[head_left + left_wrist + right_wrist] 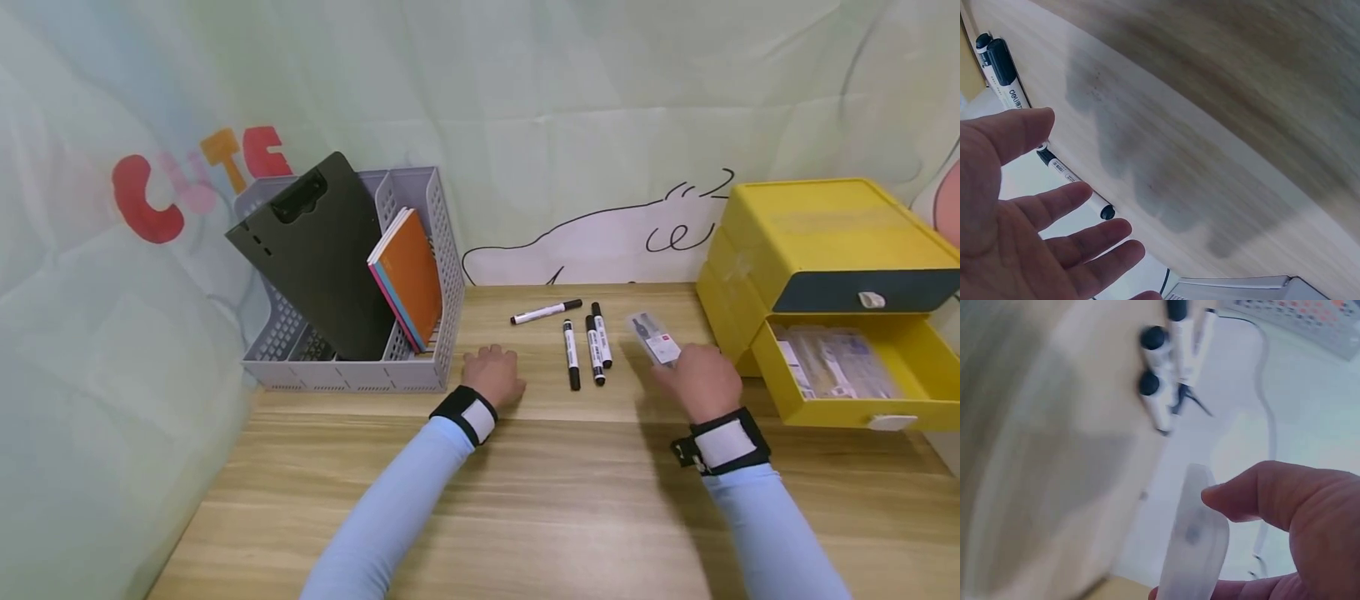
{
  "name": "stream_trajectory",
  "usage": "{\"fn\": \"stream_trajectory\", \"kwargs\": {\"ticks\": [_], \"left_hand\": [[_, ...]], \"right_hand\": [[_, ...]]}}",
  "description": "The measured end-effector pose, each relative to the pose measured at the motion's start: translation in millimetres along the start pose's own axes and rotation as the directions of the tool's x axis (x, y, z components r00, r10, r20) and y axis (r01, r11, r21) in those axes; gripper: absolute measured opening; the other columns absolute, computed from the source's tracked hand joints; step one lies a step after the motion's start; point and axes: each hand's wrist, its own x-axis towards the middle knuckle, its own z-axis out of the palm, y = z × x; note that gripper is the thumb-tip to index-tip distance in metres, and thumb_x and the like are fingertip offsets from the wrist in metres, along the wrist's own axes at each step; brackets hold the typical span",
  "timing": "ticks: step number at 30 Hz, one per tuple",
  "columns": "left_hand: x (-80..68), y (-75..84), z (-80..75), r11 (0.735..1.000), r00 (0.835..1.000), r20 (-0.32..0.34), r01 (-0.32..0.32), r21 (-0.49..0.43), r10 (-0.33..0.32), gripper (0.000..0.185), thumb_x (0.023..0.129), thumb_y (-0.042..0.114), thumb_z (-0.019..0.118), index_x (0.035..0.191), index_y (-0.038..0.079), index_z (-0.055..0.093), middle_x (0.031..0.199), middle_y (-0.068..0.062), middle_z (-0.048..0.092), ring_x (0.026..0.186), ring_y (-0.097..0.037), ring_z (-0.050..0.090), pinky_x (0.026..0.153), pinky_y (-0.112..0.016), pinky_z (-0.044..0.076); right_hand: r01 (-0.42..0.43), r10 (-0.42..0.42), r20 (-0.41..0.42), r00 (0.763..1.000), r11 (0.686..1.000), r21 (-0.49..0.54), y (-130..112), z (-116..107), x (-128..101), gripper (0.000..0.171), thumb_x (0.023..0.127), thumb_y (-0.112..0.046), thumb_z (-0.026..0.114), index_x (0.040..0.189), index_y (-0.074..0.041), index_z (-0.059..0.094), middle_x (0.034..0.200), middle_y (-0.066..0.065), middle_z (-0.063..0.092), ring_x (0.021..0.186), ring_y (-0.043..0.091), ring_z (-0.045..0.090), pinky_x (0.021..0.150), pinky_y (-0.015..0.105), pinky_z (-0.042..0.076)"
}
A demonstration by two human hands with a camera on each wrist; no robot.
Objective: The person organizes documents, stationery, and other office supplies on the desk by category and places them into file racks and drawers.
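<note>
Both arms wear long, close-fitting pale blue sleeves. Each wrist carries a black strap with a white rectangular patch, above the bare left hand [492, 375] and right hand [701, 381].

Centre frame, wooden table [525, 500]: four markers [581, 337]. My right hand [701, 379] grips a clear packet [654, 337]; my left hand [492, 375] rests flat. Left: grey file rack [435, 250] with clipboard [318, 250]. Right: yellow drawer unit [825, 242], lower drawer open.

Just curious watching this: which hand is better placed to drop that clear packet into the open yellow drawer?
Probably the right hand: it already pinches the clear packet and is beside the open drawer. The left hand hovers open, farther away.
</note>
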Motion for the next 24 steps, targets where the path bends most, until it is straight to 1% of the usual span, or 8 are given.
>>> {"fn": "stream_trajectory", "kwargs": {"ticks": [4, 7, 11, 13, 16, 19, 22, 24], "left_hand": [[-0.2, 0.2, -0.4, 1.000, 1.000, -0.002, 0.001, 0.007, -0.001, 0.045, 0.092, 0.041, 0.066, 0.123, 0.008, 0.066, 0.119, -0.015, 0.063, 0.112, -0.033, 0.058, 0.098, -0.056, 0.041], [-0.4, 0.8, 0.3, 1.000, 1.000, 0.004, 0.002, 0.012, -0.002, 0.045, 0.093, 0.041, 0.065, 0.124, 0.008, 0.066, 0.120, -0.015, 0.063, 0.113, -0.033, 0.057, 0.099, -0.057, 0.041], [0.0, 1.6, 1.9, 1.000, 1.000, 0.010, 0.000, 0.014, -0.001, 0.045, 0.093, 0.041, 0.064, 0.125, 0.008, 0.065, 0.120, -0.015, 0.062, 0.114, -0.033, 0.057, 0.100, -0.057, 0.040], [0.1, 1.8, 2.3, 1.000, 1.000, 0.009, -0.001, 0.014, 0.001, 0.045, 0.093, 0.041, 0.064, 0.125, 0.008, 0.065, 0.120, -0.015, 0.062, 0.114, -0.033, 0.057, 0.100, -0.057, 0.040], [0.0, 2.0, 2.9, 1.000, 1.000, 0.003, -0.003, 0.017, 0.003, 0.045, 0.093, 0.041, 0.064, 0.124, 0.008, 0.066, 0.120, -0.015, 0.062, 0.113, -0.033, 0.057, 0.099, -0.057, 0.040], [-0.2, 2.3, 3.0, 1.000, 1.000, 0.000, -0.005, 0.019, 0.005, 0.045, 0.093, 0.040, 0.064, 0.124, 0.008, 0.066, 0.119, -0.015, 0.063, 0.112, -0.033, 0.058, 0.098, -0.056, 0.041], [-0.5, 2.3, 2.0, 1.000, 1.000, -0.001, -0.005, 0.012, 0.005, 0.045, 0.093, 0.040, 0.064, 0.124, 0.008, 0.066, 0.119, -0.015, 0.063, 0.112, -0.033, 0.058, 0.099, -0.057, 0.041], [-0.7, 2.1, 1.6, 1.000, 1.000, -0.001, -0.006, 0.012, 0.006, 0.045, 0.093, 0.040, 0.064, 0.124, 0.008, 0.065, 0.119, -0.016, 0.063, 0.112, -0.033, 0.058, 0.099, -0.057, 0.041]], "right_hand": [[0.070, -0.067, -0.131, 0.989, 0.997, 0.018, 3, -18, -17, 0.050, 0.086, -0.035, 0.070, 0.083, 0.014, 0.059, 0.069, 0.022, 0.056, 0.056, 0.031, 0.053, 0.043, 0.038, 0.040], [0.088, -0.082, -0.177, 0.981, 0.996, 0.022, 4, -31, -27, 0.049, 0.087, -0.035, 0.068, 0.080, 0.012, 0.059, 0.067, 0.021, 0.055, 0.055, 0.031, 0.051, 0.042, 0.037, 0.038], [0.076, -0.072, -0.201, 0.977, 0.997, 0.010, 9, -47, -36, 0.048, 0.087, -0.035, 0.066, 0.081, 0.012, 0.059, 0.067, 0.021, 0.054, 0.057, 0.033, 0.051, 0.044, 0.037, 0.037], [0.065, -0.061, -0.210, 0.976, 0.998, 0.011, 12, -53, -40, 0.050, 0.087, -0.035, 0.065, 0.084, 0.014, 0.060, 0.070, 0.023, 0.056, 0.060, 0.034, 0.052, 0.046, 0.037, 0.037], [0.048, -0.046, -0.196, 0.979, 0.999, 0.006, 18, -63, -45, 0.054, 0.088, -0.037, 0.065, 0.089, 0.017, 0.060, 0.072, 0.025, 0.056, 0.063, 0.036, 0.052, 0.048, 0.038, 0.037], [0.029, -0.029, -0.163, 0.986, 1.000, -0.004, 27, -73, -51, 0.057, 0.089, -0.038, 0.065, 0.094, 0.018, 0.058, 0.073, 0.025, 0.054, 0.065, 0.038, 0.050, 0.050, 0.039, 0.037], [-0.003, -0.002, -0.163, 0.987, 1.000, -0.030, 37, -81, -58, 0.058, 0.089, -0.039, 0.066, 0.100, 0.018, 0.057, 0.080, 0.030, 0.055, 0.070, 0.041, 0.051, 0.053, 0.043, 0.039], [-0.049, 0.040, -0.150, 0.988, 0.997, -0.053, 43, -87, -61, 0.061, 0.089, -0.041, 0.065, 0.105, 0.017, 0.055, 0.086, 0.033, 0.055, 0.074, 0.043, 0.051, 0.055, 0.045, 0.041]]}}
